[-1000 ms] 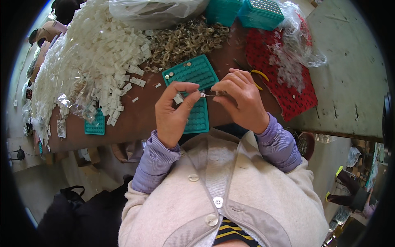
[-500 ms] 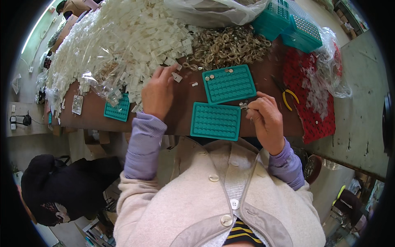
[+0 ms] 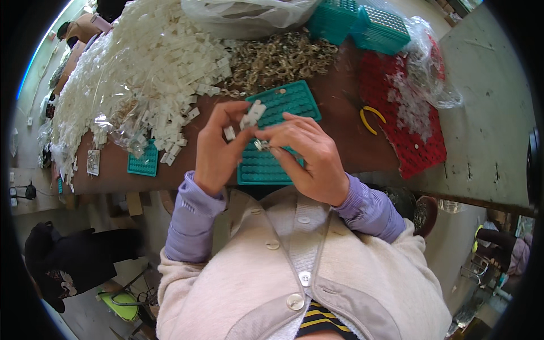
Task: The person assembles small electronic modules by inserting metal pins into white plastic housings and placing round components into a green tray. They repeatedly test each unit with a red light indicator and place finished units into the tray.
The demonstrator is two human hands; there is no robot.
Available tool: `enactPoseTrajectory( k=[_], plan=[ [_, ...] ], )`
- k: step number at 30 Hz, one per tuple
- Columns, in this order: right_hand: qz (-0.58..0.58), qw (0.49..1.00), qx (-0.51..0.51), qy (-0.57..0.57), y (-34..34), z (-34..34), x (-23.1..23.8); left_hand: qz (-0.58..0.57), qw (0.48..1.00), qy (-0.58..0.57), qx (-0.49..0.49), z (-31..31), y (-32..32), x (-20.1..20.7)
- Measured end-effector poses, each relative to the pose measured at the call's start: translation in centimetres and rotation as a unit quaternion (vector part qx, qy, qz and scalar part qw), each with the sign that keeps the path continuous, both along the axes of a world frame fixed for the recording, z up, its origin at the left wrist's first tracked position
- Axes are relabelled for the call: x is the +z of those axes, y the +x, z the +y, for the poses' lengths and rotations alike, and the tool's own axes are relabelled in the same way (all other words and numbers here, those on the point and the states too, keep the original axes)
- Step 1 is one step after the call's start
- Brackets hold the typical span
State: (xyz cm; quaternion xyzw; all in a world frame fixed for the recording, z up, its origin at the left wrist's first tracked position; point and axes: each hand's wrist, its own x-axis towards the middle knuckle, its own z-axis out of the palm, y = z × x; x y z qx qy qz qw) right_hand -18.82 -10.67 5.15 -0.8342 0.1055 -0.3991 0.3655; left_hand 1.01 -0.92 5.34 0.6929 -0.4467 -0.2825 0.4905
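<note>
My left hand (image 3: pixel 218 144) is closed on a small white card (image 3: pixel 255 113), pinched between thumb and fingers. Another white card (image 3: pixel 229 133) shows by its fingers. My right hand (image 3: pixel 311 156) has its fingertips pinched on a small shiny metal piece (image 3: pixel 262 145), whose exact kind I cannot make out. Both hands meet above two teal pocketed trays. The far tray (image 3: pixel 297 96) holds a small round piece (image 3: pixel 282 90) near its top edge. My hands partly cover the near tray (image 3: pixel 263 174).
A large heap of white cards (image 3: pixel 153 56) covers the table's left side. Beyond the trays lies a pile of metallic loops (image 3: pixel 277 59). Stacked teal trays (image 3: pixel 379 28) stand far right. Yellow-handled pliers (image 3: pixel 368 122) lie beside a red cloth (image 3: pixel 422 153); a small teal tray (image 3: pixel 143 161) sits left.
My hands have come together over the trays. The left has taken up a white card; the right has carried the metal piece leftward. The whole view has shifted.
</note>
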Motion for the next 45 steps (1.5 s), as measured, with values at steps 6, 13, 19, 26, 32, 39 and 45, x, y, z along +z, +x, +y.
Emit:
enactPoseTrajectory(
  k=[6,13,19,26,32,39,45],
  plan=[
    [-0.010,0.999,-0.033,0.039,-0.3,0.2,-0.3,0.199,0.978,0.006,-0.066,1.4,-1.6,0.9],
    [0.060,0.984,-0.058,0.156,-0.2,1.1,-0.4,0.156,0.986,-0.057,-0.023,2.1,-2.0,-0.2],
    [0.105,0.978,-0.041,0.175,-0.3,1.3,0.1,0.069,0.994,-0.051,-0.061,2.9,-1.5,0.1],
    [0.119,0.992,-0.007,0.042,-1.1,1.1,0.7,0.003,0.991,-0.057,-0.122,2.3,-1.1,-0.2],
    [0.120,0.987,-0.041,-0.097,-1.4,0.9,0.6,-0.248,0.957,-0.063,-0.137,2.4,-2.3,0.3],
    [0.070,0.968,-0.197,-0.141,-2.0,1.4,-0.1,0.191,0.981,-0.014,-0.025,2.2,-5.4,-0.2],
    [0.084,0.974,-0.189,-0.090,-2.0,1.3,-1.3,0.366,0.931,-0.010,-0.012,1.9,-5.3,-1.0]
  ],
)
